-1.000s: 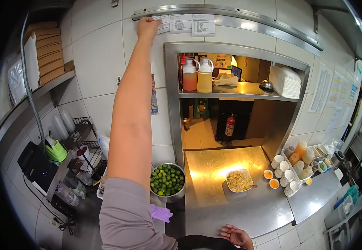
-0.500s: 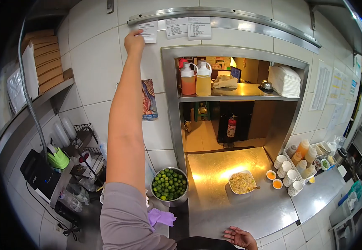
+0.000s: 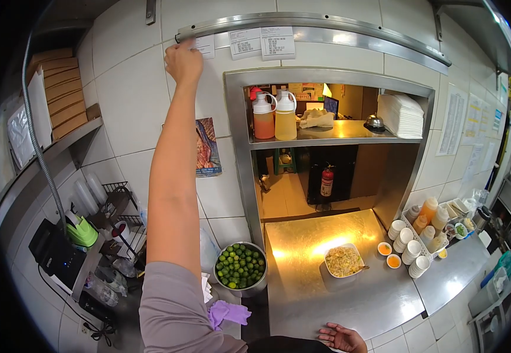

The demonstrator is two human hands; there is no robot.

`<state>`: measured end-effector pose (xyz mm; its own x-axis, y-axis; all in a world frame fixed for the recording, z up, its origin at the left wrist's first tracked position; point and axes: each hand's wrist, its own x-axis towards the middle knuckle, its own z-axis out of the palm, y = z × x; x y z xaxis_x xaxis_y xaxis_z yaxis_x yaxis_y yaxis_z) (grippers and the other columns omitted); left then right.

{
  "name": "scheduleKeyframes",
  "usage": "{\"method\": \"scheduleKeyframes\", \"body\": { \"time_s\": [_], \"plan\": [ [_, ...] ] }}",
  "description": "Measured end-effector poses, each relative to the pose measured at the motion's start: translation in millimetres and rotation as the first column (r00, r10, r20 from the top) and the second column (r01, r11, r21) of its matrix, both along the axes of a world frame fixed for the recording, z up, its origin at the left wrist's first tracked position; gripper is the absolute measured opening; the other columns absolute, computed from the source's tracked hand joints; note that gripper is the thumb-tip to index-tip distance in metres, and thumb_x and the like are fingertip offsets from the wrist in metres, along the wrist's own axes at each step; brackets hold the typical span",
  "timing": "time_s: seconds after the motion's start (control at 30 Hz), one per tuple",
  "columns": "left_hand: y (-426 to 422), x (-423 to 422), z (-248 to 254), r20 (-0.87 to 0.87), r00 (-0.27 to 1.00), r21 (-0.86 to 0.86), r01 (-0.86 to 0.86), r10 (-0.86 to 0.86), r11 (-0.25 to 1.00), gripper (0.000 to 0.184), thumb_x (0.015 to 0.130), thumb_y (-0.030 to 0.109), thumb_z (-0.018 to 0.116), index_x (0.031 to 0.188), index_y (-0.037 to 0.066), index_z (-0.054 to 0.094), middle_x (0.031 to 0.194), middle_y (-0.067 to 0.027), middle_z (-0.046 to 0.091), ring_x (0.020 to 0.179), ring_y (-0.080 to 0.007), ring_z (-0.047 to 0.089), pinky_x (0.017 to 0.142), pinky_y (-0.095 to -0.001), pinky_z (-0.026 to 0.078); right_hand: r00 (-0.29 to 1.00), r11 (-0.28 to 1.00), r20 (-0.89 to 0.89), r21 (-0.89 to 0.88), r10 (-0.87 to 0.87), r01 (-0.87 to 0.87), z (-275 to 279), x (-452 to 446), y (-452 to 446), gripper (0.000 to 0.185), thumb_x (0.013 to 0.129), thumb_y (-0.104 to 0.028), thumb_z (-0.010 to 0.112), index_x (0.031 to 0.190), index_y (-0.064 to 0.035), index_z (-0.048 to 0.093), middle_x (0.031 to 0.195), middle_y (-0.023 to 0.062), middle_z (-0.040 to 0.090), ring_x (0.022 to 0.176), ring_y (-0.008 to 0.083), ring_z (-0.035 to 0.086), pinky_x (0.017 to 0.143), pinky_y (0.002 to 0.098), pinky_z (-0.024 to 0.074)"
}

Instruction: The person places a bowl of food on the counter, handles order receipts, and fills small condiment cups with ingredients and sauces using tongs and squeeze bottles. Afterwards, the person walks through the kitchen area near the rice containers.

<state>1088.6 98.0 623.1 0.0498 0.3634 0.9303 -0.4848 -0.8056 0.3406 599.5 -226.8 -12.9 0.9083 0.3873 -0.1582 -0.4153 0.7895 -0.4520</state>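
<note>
1. The left hand [image 3: 183,63] is reaching up, its fingers pinching a small white paper slip [image 3: 206,47] at the long silver metal rail [image 3: 338,28].
2. Two printed white slips [image 3: 261,44] are hanging nearby.
3. The right hand [image 3: 342,339] is showing loosely curled, empty fingers near the shiny steel counter [image 3: 308,300].

The left hand [image 3: 185,62] hides part of the nearest slip [image 3: 206,47]; the forearm [image 3: 176,147] covers the poster's [image 3: 209,148] left side; fingertips [image 3: 188,45] blur.
</note>
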Motion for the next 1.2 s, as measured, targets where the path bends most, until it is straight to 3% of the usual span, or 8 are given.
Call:
{"method": "scheduleKeyframes", "body": {
  "time_s": [0.03,0.17,0.23,0.43,0.63,0.87,0.93,1.2],
  "plan": [
    [-9,-9,-6,0.113,0.956,0.049,-0.277,0.271,0.959,0.031,0.084,0.022,0.063,0.112,0.011,0.069,0.113,-0.0211,0.06,0.103,-0.0375,0.06,0.094,-0.0484,0.042,1.0,1.0,0.01,-0.004,0.0,0.0,1,0,0,0.044,0.098,-0.031,0.047,0.136,-0.0086,0.048,0.134,0.013,0.057,0.121,0.0321,0.056,0.099,0.0456,0.0463],
    [-45,-33,-10,0.235,0.926,0.173,-0.339,0.295,0.925,0.048,0.085,0.038,0.063,0.122,0.007,0.061,0.105,-0.018,0.067,0.092,-0.0386,0.064,0.093,-0.0504,0.043,0.999,1.0,0.051,0.01,0.017,-0.018,4,0,1,0.045,0.099,-0.034,0.046,0.136,-0.0087,0.048,0.134,0.0131,0.056,0.12,0.0309,0.056,0.099,0.0452,0.0457],
    [-69,-49,-6,-0.256,0.965,0.154,0.105,-0.063,0.982,0.047,0.087,0.037,0.062,0.111,-0.002,0.055,0.106,-0.0235,0.064,0.102,-0.0407,0.061,0.095,-0.0527,0.039,1.0,1.0,-0.003,-0.013,0.021,-0.021,8,0,2,0.047,0.099,-0.037,0.046,0.137,-0.009,0.047,0.134,0.0131,0.056,0.119,0.0298,0.057,0.1,0.0449,0.0449],
    [-90,-36,6,-0.122,0.885,-0.079,0.442,-0.449,0.893,0.031,0.084,0.015,0.066,0.106,-0.002,0.054,0.099,-0.0227,0.067,0.096,-0.0403,0.064,0.086,-0.0457,0.048,1.0,0.998,0.014,-0.054,-0.009,0.009,3,-1,2,0.049,0.099,-0.04,0.045,0.138,-0.0092,0.046,0.134,0.0127,0.056,0.118,0.0297,0.057,0.101,0.045,0.0438],
    [-69,-13,-12,-0.107,0.904,-0.028,0.414,-0.415,0.91,0.018,0.084,0.01,0.066,0.101,0.007,0.064,0.105,-0.0142,0.069,0.098,-0.0306,0.065,0.085,-0.0389,0.05,1.0,0.999,0.018,-0.046,0.009,-0.008,-5,0,0,0.052,0.097,-0.042,0.048,0.137,-0.0087,0.046,0.135,0.0131,0.056,0.12,0.0301,0.055,0.102,0.0468,0.0429],
    [-46,-1,-26,-0.093,0.932,-0.056,0.346,-0.35,0.937,0.019,0.087,0.006,0.061,0.104,0.008,0.068,0.103,-0.0142,0.07,0.094,-0.0299,0.067,0.083,-0.0367,0.05,1.0,1.0,0.02,-0.019,0.005,-0.005,-6,1,1,0.052,0.097,-0.041,0.048,0.138,-0.0086,0.046,0.137,0.0149,0.054,0.121,0.0309,0.055,0.105,0.0474,0.0412],
    [-45,-1,-22,0.009,0.905,-0.059,0.425,-0.425,0.903,0.019,0.084,0.0,0.059,0.099,0.005,0.069,0.101,-0.0203,0.066,0.095,-0.0368,0.064,0.083,-0.0427,0.05,0.999,1.0,0.046,-0.021,-0.002,0.003,-1,0,2,0.052,0.097,-0.04,0.048,0.138,-0.008,0.046,0.137,0.0157,0.054,0.121,0.0312,0.055,0.105,0.0472,0.041],
    [-41,11,5,0.066,0.918,-0.028,0.393,-0.39,0.919,0.017,0.085,0.006,0.062,0.1,0.009,0.07,0.099,-0.0173,0.068,0.093,-0.0334,0.065,0.082,-0.0402,0.05,1.0,1.0,0.014,0.009,-0.012,0.012,2,0,3,0.051,0.099,-0.038,0.046,0.139,-0.007,0.045,0.136,0.0158,0.054,0.121,0.0312,0.055,0.104,0.0471,0.0417]
  ]
}}
